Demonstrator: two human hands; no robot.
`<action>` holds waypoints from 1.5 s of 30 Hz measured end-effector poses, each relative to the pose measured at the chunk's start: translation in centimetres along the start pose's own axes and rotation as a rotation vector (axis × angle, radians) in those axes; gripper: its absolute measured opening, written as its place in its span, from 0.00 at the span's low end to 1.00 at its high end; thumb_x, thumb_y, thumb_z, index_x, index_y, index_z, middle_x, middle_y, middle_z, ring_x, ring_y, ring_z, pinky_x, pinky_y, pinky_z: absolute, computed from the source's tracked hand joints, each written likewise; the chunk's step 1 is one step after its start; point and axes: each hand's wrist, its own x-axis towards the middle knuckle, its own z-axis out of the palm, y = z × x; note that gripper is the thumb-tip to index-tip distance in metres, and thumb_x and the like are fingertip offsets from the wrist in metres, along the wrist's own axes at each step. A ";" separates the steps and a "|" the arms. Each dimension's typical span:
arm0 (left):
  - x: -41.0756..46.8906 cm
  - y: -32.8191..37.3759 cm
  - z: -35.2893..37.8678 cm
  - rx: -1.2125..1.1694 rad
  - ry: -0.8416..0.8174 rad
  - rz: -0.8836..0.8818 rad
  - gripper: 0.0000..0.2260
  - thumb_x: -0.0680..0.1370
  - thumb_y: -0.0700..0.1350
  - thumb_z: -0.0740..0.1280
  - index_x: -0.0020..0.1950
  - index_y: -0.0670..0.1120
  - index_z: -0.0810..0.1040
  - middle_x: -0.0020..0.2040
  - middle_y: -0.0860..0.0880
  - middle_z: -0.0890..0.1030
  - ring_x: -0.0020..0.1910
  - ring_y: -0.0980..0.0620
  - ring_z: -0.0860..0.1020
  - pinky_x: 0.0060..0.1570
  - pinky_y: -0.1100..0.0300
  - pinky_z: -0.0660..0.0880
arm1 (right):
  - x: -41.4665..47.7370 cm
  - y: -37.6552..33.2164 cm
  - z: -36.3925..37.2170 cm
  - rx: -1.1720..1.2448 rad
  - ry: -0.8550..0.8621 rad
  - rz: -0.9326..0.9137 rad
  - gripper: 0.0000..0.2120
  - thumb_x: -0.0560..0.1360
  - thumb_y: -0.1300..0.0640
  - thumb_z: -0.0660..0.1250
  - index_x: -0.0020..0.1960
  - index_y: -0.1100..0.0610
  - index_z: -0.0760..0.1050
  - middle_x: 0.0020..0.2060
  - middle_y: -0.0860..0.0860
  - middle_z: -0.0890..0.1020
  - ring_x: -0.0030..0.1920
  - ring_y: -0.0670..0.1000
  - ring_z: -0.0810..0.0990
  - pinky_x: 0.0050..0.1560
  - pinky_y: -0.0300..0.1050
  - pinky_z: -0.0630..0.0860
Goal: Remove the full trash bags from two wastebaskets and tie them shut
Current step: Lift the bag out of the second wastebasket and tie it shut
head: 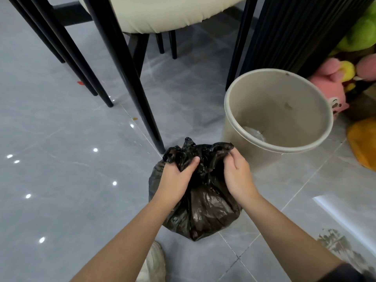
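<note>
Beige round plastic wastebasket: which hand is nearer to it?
Right. The right hand grips the black plastic trash bag just below the beige round plastic wastebasket; the left hand grips the bag's far side.

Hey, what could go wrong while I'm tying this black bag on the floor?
The trash bag bulges full, so the thin plastic bunched in your left hand and right hand might tear if yanked. The chair leg stands close beside it and could snag the bag.

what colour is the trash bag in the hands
Black, glossy plastic. The trash bag shows best in the head view, the only one.
</note>
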 end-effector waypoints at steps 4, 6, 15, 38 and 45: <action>0.4 -0.3 -0.4 -0.026 0.088 -0.009 0.09 0.80 0.39 0.62 0.44 0.50 0.77 0.41 0.54 0.80 0.39 0.66 0.78 0.36 0.77 0.70 | -1.1 2.5 -2.2 0.019 -0.251 -0.072 0.26 0.75 0.44 0.57 0.72 0.48 0.65 0.68 0.42 0.71 0.70 0.42 0.66 0.73 0.48 0.60; 0.5 0.2 -0.1 -0.069 0.095 -0.026 0.09 0.80 0.40 0.60 0.45 0.51 0.76 0.43 0.54 0.80 0.42 0.64 0.78 0.36 0.79 0.70 | -1.3 2.9 -2.5 -0.186 -0.358 -0.159 0.37 0.71 0.36 0.60 0.75 0.48 0.56 0.72 0.39 0.63 0.74 0.42 0.57 0.76 0.50 0.48; 2.9 1.2 -3.2 0.514 -0.221 0.186 0.04 0.76 0.40 0.64 0.44 0.48 0.77 0.46 0.51 0.77 0.49 0.54 0.76 0.49 0.59 0.73 | 0.4 0.2 0.8 0.015 -0.197 -0.057 0.13 0.80 0.60 0.58 0.63 0.55 0.73 0.55 0.46 0.78 0.59 0.43 0.73 0.54 0.25 0.67; 4.9 9.0 -5.4 0.799 -0.632 0.223 0.09 0.70 0.40 0.75 0.40 0.53 0.78 0.43 0.51 0.84 0.46 0.55 0.82 0.54 0.57 0.76 | 1.0 -3.3 4.8 0.411 -0.505 0.078 0.14 0.80 0.68 0.56 0.57 0.51 0.69 0.46 0.41 0.77 0.45 0.35 0.77 0.48 0.25 0.73; 5.0 9.2 -6.3 0.788 -0.668 0.160 0.09 0.71 0.38 0.74 0.40 0.53 0.80 0.39 0.55 0.83 0.42 0.52 0.83 0.49 0.57 0.79 | 0.7 -2.6 6.0 0.432 -0.560 0.143 0.13 0.80 0.60 0.59 0.64 0.56 0.74 0.58 0.52 0.81 0.62 0.51 0.77 0.67 0.51 0.71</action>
